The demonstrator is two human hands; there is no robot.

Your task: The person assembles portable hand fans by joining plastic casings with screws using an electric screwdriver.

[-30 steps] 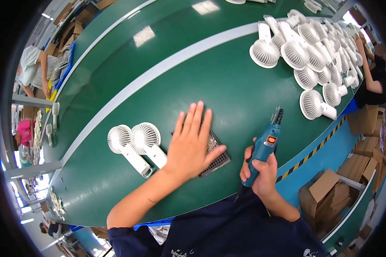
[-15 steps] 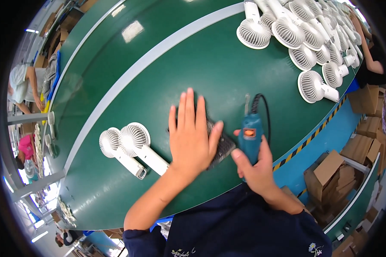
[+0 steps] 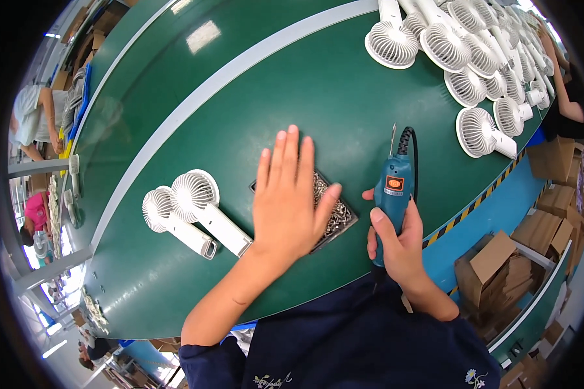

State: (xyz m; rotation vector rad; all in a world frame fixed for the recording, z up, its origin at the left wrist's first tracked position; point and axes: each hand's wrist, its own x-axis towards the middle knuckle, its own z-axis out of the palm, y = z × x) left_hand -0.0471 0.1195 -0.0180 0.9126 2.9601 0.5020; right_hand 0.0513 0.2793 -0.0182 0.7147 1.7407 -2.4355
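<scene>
My left hand point(image 3: 285, 211) lies palm down with its fingers stretched out, covering much of a shallow dark tray point(image 3: 352, 224). Small metal screws point(image 3: 339, 217) show past its thumb side. In my right hand point(image 3: 401, 243) is a teal electric screwdriver point(image 3: 392, 201), gripped round its body with the cord at the far end. Its near tip points down toward me and is hard to make out against my dark shirt. Left of my left hand, two white handheld fans lie side by side, a nearer-left one point(image 3: 188, 237) and a larger-looking one point(image 3: 222, 228).
Many white handheld fans point(image 3: 464, 55) are heaped at the far right of the green table point(image 3: 253, 117). A pale strip point(image 3: 194, 104) crosses the tabletop. Open cardboard boxes point(image 3: 490, 272) stand beyond the striped right edge. Other people sit at the left and far right.
My right hand and the screwdriver have shifted slightly right, and the tool now stands more plainly in view. My left hand stays flat over the tray. The whole view has turned a little.
</scene>
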